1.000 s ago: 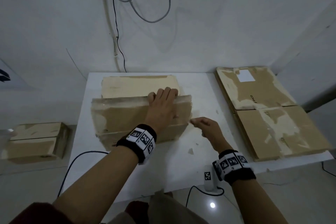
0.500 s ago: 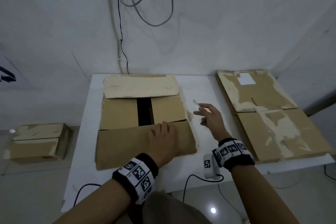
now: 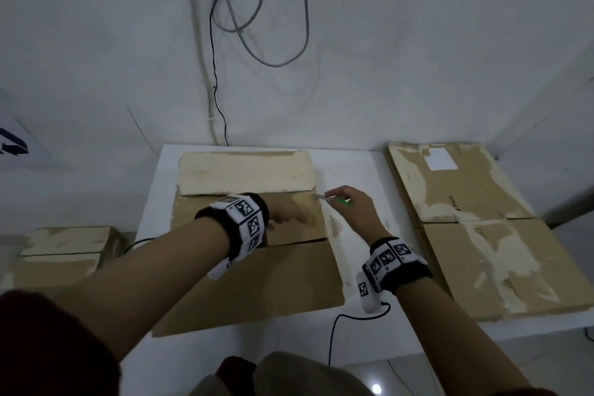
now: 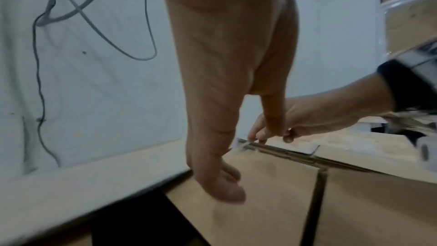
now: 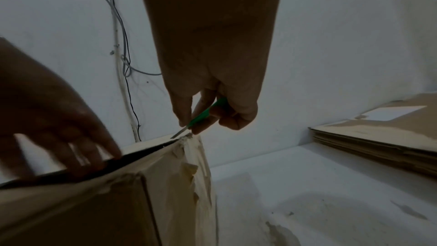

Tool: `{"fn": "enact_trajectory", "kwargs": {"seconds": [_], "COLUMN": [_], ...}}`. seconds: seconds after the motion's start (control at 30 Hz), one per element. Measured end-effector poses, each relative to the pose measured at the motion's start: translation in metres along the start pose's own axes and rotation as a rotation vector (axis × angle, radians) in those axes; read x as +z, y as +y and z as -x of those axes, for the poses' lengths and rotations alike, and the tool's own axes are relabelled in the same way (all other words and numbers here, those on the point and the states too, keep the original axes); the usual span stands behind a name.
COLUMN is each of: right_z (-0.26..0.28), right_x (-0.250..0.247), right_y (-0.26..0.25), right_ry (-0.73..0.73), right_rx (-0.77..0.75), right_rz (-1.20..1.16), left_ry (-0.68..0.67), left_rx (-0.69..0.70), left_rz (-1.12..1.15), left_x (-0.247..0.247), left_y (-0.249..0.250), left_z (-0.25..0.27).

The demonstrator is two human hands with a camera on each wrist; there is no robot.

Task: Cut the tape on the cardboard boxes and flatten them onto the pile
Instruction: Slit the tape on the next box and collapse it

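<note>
**Cutting the far right corner of the opened box**

The brown cardboard box (image 3: pixel 257 235) stands on the white table (image 3: pixel 363 177), its near flap (image 3: pixel 257 286) folded out toward the person and its far flap (image 3: pixel 246 172) folded back toward the wall. The right hand (image 3: pixel 348 206) is closed in a pinch on a green-handled knife with a thin metal blade (image 5: pixel 199 117); the blade tip sits at the box's far right top corner, where crumpled pale tape (image 5: pixel 189 158) runs down the edge. The left hand (image 3: pixel 286 212) lies with fingers nearly straight, holding nothing, fingertips on the inner flaps just beside the cut.

Procedure, as judged here: press the inner flaps down to steady the box, then draw the blade down along the taped corner, away from the left fingers, which sit close to the blade.

Clearance: bare table lies to the right of the box. The pile of flattened cardboard sheets (image 3: pixel 475 222) rests beyond it, at the table's right edge. Another taped box (image 3: pixel 64 251) waits off the table's left side.
</note>
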State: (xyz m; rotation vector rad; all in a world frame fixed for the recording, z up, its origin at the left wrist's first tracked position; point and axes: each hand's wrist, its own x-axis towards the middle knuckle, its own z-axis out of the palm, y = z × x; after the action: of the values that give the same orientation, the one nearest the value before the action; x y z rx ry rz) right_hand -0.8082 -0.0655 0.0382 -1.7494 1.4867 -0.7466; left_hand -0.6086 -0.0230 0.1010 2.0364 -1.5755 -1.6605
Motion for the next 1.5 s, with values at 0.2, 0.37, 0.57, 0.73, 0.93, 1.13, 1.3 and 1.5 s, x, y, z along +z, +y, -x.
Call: {"fn": "enact_trajectory", "kwargs": {"seconds": [0.2,0.37,0.57,0.73,0.93,1.13,1.3,1.5], "right_z": [-0.017,-0.025,-0.033,-0.034,-0.035,-0.055,-0.063,-0.031], "right_x": [0.008,0.006,0.010,0.018,0.014,0.018,0.013,0.026], "right_y": [0.003,0.007,0.015,0.019,0.024,0.017,0.020,0.095], "right_ry": [0.002,-0.043,-0.012,0.034,0.016,0.051,0.131,0.298], "right_rx": [-0.025,-0.066,-0.081,-0.106,-0.083,-0.065,-0.017,0.423], "right_rz": [-0.018,-0.075,-0.108,-0.102,-0.136,-0.168,-0.169,-0.097], "left_ry": [0.257,0.370,0.451,0.551,0.597,0.594,0.639,0.746], "left_rx": [-0.078,0.028,0.027,0.059,0.113,0.196,0.272,0.279], "left_rz": [0.936,1.566,1.808,1.704,1.602,1.502,1.529,1.335], "left_x": [0.009,0.017,0.024,0.026,0.030,0.032,0.032,0.020], "left_y": [-0.010,-0.005,-0.002,0.004,0.001,0.001,0.008,0.001], "left_z": [-0.068,-0.074,-0.085,-0.090,-0.089,-0.084,-0.075,-0.075]}}
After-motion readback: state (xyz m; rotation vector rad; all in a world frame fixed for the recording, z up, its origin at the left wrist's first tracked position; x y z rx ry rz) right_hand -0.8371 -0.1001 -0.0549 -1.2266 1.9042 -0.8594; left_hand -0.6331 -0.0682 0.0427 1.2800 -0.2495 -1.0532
